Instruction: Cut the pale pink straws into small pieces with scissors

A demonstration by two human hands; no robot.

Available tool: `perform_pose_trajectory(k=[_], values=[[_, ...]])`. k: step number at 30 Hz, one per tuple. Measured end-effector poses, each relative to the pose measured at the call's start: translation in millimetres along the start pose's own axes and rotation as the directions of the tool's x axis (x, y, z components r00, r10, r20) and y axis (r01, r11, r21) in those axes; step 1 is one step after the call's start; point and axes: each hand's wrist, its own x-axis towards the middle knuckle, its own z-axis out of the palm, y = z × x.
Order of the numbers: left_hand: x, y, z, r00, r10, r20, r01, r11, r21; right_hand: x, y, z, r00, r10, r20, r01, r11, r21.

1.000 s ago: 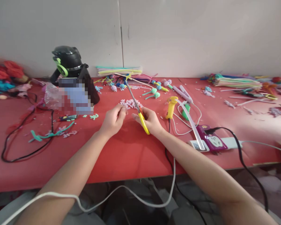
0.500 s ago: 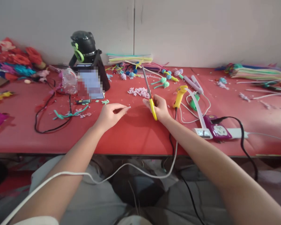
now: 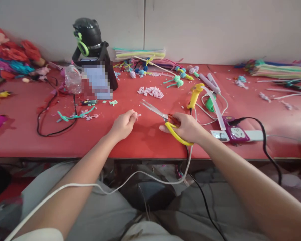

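Bright even light, soft shadows, wide-angle edge distortion, sharp focus.

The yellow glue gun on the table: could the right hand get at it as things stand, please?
Probably yes. The glue gun lies just beyond the right hand with bare red table between them. But that hand is closed on the scissors, so they would likely have to be put down first.

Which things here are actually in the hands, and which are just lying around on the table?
In hand:
left hand, pinching a small pink piece
right hand, holding yellow-handled scissors, blades open

Lying about:
pile of pink bits
yellow glue gun
power strip
bundled pipe cleaners
black bottle
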Motion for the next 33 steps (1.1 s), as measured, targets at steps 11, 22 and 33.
perform_pose_trajectory(k=[11, 22, 33], values=[[23, -9, -2.2, 0.999, 0.025, -0.044, -0.03, 0.995, -0.1, 1, 26, 1, 0.997, 0.058, 0.043, -0.047, 0.975, -0.215], [48, -7, 2.6, 0.971, 0.126, -0.204, -0.164, 0.97, -0.18, 3, 27, 0, 0.998, 0.069, 0.009, -0.066, 0.978, -0.197], [36, -15, -5.5, 0.998, 0.06, 0.005, -0.059, 0.998, -0.025, 4, 26, -1, 0.994, 0.097, 0.044, -0.085, 0.97, -0.227]])
